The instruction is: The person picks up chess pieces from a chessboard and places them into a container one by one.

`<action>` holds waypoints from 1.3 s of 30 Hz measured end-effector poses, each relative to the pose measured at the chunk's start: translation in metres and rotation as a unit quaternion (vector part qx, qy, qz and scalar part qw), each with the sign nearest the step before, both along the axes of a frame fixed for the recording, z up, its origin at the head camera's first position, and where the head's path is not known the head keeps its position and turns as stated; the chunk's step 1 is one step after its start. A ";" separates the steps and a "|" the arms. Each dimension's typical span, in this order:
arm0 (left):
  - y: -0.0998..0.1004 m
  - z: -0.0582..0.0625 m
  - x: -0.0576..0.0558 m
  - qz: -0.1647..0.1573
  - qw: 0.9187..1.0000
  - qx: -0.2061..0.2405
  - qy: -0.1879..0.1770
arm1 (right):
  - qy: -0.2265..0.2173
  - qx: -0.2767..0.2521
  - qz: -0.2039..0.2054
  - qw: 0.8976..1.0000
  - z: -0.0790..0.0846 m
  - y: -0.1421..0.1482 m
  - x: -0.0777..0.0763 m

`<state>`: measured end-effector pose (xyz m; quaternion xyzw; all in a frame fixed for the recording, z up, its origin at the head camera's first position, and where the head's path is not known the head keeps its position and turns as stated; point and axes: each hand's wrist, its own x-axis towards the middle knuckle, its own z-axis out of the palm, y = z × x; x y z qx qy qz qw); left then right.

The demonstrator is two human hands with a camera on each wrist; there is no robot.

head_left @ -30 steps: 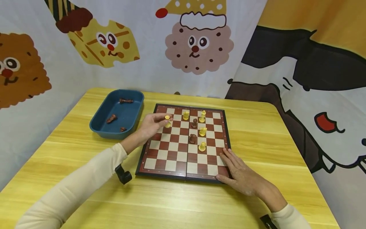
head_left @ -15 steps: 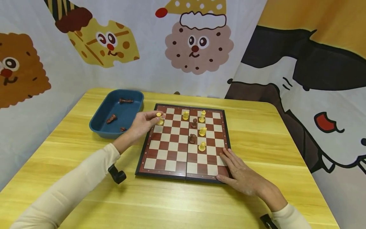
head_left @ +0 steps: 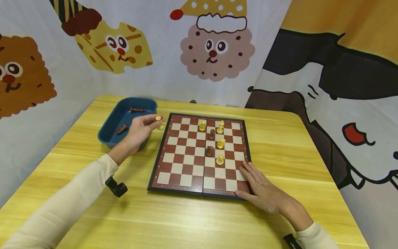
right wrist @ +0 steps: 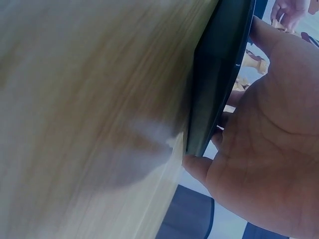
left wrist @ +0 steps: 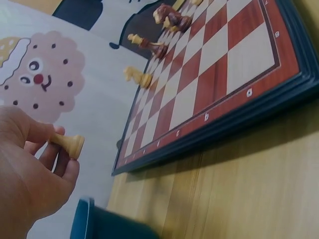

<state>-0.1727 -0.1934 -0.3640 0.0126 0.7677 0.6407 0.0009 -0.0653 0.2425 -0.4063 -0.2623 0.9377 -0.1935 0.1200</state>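
My left hand (head_left: 140,129) pinches a yellow pawn (head_left: 159,121) between thumb and fingers, held in the air between the blue tray (head_left: 109,126) and the left edge of the chessboard (head_left: 186,166). The left wrist view shows the same yellow pawn (left wrist: 68,144) at my fingertips (left wrist: 56,155), off the chessboard (left wrist: 234,74). My right hand (head_left: 262,188) lies flat with straight fingers on the board's near right corner; in the right wrist view its palm (right wrist: 269,144) presses the board's edge (right wrist: 219,74). Several yellow pieces (head_left: 220,143) and two brown pieces (head_left: 209,151) stand on the board.
The blue tray holds three brown pieces (head_left: 121,129) lying down. The yellow wooden table (head_left: 295,148) extends right of the board. Cartoon-printed cloth walls (head_left: 214,52) close in the back and both sides.
My left hand has carried the yellow pawn leftward off the board, toward the blue tray. My right hand has stayed in place on the board's corner.
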 end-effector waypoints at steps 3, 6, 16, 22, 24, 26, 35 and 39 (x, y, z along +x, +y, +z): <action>-0.008 0.000 0.001 0.005 1.000 0.002 0.008 | -0.014 0.006 -0.002 1.000 0.002 -0.001 0.001; -0.014 0.000 0.002 0.015 1.000 0.000 0.012 | -0.024 0.012 -0.003 1.000 0.004 -0.001 0.002; -0.026 0.003 0.004 0.066 0.997 -0.030 0.008 | -0.028 0.013 -0.014 0.999 0.000 0.001 0.002; -0.032 0.002 0.006 0.084 0.996 -0.028 0.006 | -0.023 0.011 -0.012 1.000 0.002 -0.001 0.003; -0.033 0.002 0.007 0.087 0.996 -0.026 0.004 | -0.023 0.011 -0.012 1.000 0.002 -0.001 0.002; -0.034 0.002 0.009 0.089 0.996 -0.024 0.002 | -0.024 0.011 -0.012 1.000 0.002 -0.001 0.002; -0.043 0.002 0.009 0.108 0.994 -0.023 -0.003 | -0.025 0.006 -0.015 1.000 0.003 -0.001 0.001; -0.048 0.004 0.008 0.129 0.991 -0.020 0.002 | -0.027 0.007 -0.013 1.000 0.001 -0.002 0.000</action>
